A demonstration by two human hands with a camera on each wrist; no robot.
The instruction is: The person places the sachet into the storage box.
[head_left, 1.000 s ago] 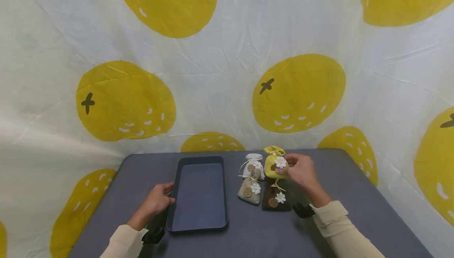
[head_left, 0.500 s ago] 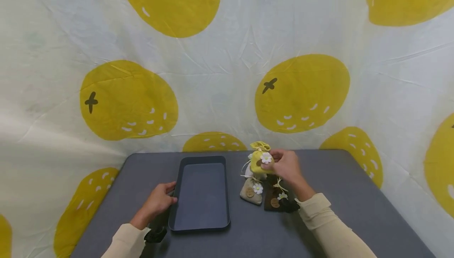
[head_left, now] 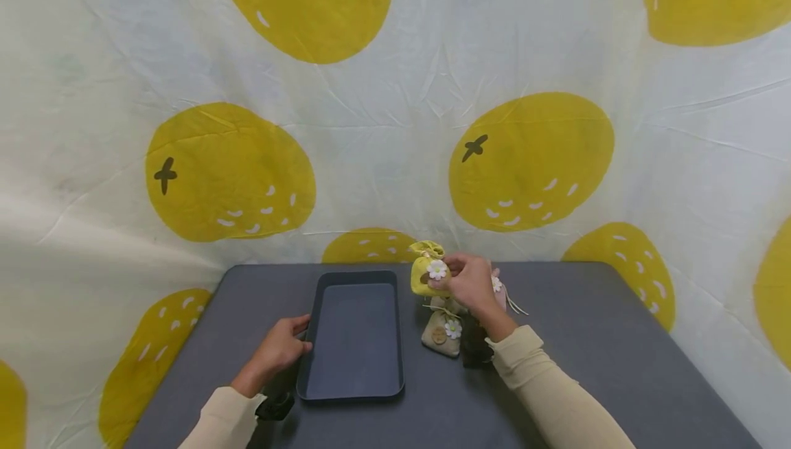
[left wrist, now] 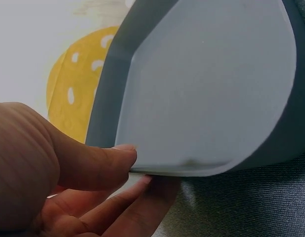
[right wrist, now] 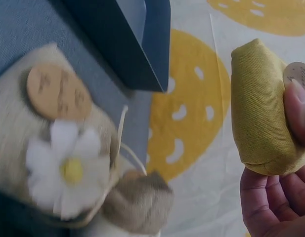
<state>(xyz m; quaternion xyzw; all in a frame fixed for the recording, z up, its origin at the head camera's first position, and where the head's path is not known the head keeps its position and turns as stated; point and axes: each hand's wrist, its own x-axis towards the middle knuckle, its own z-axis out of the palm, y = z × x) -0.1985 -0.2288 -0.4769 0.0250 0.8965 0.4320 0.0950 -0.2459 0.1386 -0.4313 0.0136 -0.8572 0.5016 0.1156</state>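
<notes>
My right hand [head_left: 472, 285] holds a small yellow drawstring sachet [head_left: 423, 279] up above the table, thumb on its front and fingers behind. A white flower and a round tag decorate it. In the right wrist view the yellow sachet [right wrist: 261, 108] shows its plain side. My left hand [head_left: 279, 347] pinches the left rim of a dark grey rectangular tray [head_left: 400, 360]; the left wrist view shows the thumb inside and fingers outside the tray wall [left wrist: 110, 94]. Below the right hand lies a beige sachet [head_left: 434, 346] with a white flower.
A dark brown sachet [head_left: 474, 347] lies partly under the right forearm. Behind the right hand shows a pink sachet [head_left: 500, 298] with loose strings. All rest on a dark grey table [head_left: 593, 339]; a white curtain [head_left: 383, 160] with yellow fruit prints hangs behind it.
My right hand has carried the yellow sachet left, from above the brown sachet toward the tray's right side. The pink sachet has come into view. My left hand keeps its hold on the tray.
</notes>
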